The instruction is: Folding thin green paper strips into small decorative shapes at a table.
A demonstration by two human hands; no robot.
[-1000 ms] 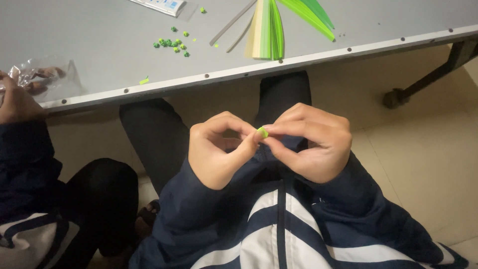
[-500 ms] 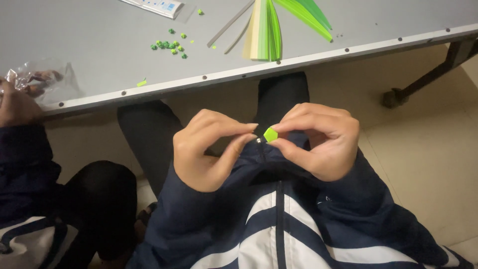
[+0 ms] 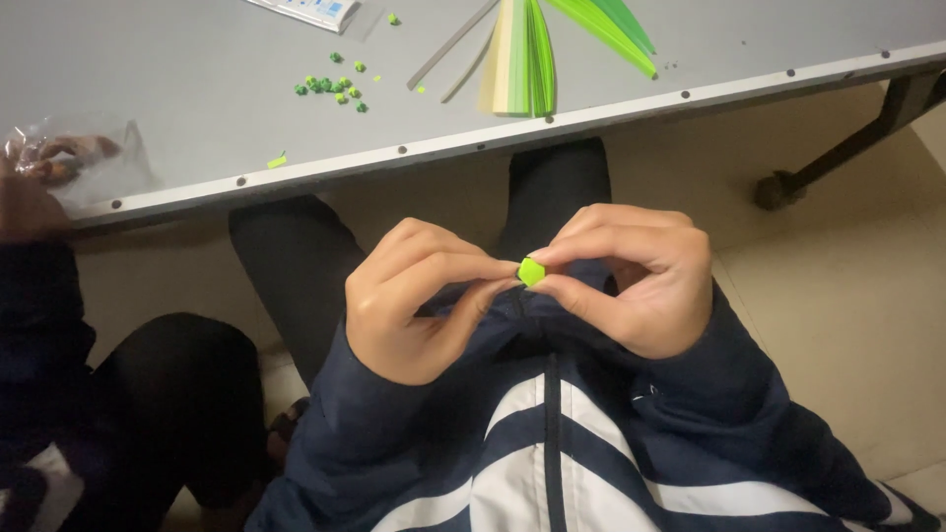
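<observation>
So my hands are up in front of my chest, above my lap, and both are pinched on the same tiny thing: a small bright green paper piece, folded up into a little nub. My left hand comes at it from the left with thumb and forefinger closed down narrow on its left edge, and my right hand does the same from the right, fingers curled over, so the piece sits dead centre between the two sets of fingertips, neither hand really nearer than the other. It's too small to tell which way its long side runs. Further out, the grey surface is past my knees, well apart from my hands. On it there's a scatter of little green folded bits, a fan of green and pale yellow paper strips near the edge, and off to the left another person's hand on a clear plastic bag.
</observation>
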